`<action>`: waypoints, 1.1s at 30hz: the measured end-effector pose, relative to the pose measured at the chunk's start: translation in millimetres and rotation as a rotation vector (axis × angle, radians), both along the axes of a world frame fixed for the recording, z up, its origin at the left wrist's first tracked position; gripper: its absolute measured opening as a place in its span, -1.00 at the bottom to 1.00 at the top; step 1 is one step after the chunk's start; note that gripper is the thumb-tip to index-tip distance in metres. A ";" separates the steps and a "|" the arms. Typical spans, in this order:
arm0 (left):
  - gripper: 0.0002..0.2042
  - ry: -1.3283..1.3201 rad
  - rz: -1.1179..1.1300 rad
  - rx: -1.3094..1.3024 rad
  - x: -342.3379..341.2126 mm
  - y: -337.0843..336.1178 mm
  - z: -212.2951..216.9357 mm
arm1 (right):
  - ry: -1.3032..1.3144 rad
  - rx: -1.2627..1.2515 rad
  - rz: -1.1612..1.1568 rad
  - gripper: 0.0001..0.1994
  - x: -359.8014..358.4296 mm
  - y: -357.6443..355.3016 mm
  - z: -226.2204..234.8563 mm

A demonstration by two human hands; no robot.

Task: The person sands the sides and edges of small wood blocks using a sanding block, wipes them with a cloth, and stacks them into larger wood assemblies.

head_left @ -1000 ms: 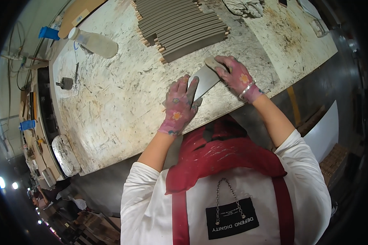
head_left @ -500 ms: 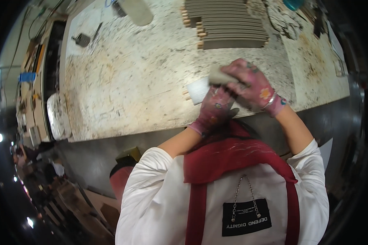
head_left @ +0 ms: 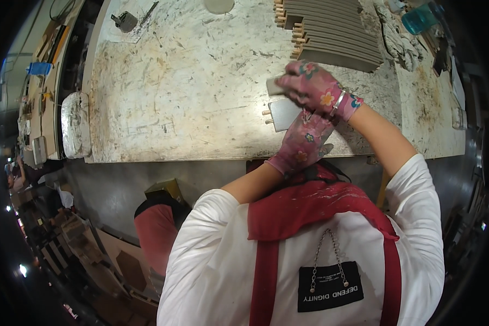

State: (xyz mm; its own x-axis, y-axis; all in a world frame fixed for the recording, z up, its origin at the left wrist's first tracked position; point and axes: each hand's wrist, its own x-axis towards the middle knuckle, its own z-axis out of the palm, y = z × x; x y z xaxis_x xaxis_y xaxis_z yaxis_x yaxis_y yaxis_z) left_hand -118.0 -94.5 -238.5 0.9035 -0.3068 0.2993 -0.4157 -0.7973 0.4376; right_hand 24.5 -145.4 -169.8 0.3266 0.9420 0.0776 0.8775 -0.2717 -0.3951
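Note:
My right hand (head_left: 313, 89), in a pink flowered glove, is closed around a pale grey block (head_left: 274, 87) that looks like a sanding block; motion smears it slightly. Just below it, a flat grey panel (head_left: 282, 114) with two wooden dowels sticking out of its left end is held by my left hand (head_left: 308, 137). This hand wears a matching glove and covers the panel's right part, so most of its fingers are hidden. My right wrist crosses above the left hand near the table's front edge.
Beyond my hands lies a stack of similar grey pieces (head_left: 334, 32) with dowel ends facing left. Farther right are a crumpled cloth (head_left: 399, 46) and a teal bottle (head_left: 421, 19). A small dark metal holder (head_left: 126, 22) sits at the far left of the stained table (head_left: 190, 108).
The block in my right hand has moved leftward, away from my left hand, and more of the panel's face shows. My whole view has shifted, with the stack appearing farther right and up.

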 end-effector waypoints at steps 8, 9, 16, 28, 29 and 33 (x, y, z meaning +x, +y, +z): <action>-0.15 0.083 0.115 0.137 -28.5 80.0 25.1 | 0.605 0.668 -0.677 -0.63 -16.4 -92.5 -21.1; -0.15 0.112 0.192 0.116 -34.2 89.0 42.7 | 0.747 0.777 -0.784 -0.63 -21.0 -104.6 -30.0; -0.36 0.064 0.195 0.149 -8.8 88.4 52.7 | 0.750 0.749 -0.879 -0.61 -39.7 -97.1 4.9; -0.12 0.414 0.332 -1.140 -21.7 76.0 25.0 | 0.172 0.610 -0.701 -0.58 -93.5 -85.9 37.6; -0.10 0.417 0.297 -1.202 -21.4 77.0 24.6 | 0.000 0.486 -0.653 -0.55 -102.6 -71.7 41.8; -0.04 0.443 0.224 -1.260 -16.6 73.5 51.2 | -0.141 0.373 -0.505 -0.64 -117.6 -39.0 38.1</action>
State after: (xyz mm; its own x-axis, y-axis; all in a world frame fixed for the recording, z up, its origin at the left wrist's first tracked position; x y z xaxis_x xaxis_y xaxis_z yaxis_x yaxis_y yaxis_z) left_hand -134.5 -21.0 -187.3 0.9905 0.1230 -0.0618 0.0349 0.2097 0.9771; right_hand -93.1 -184.5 -131.7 0.6858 0.5760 0.4448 0.7276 -0.5318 -0.4333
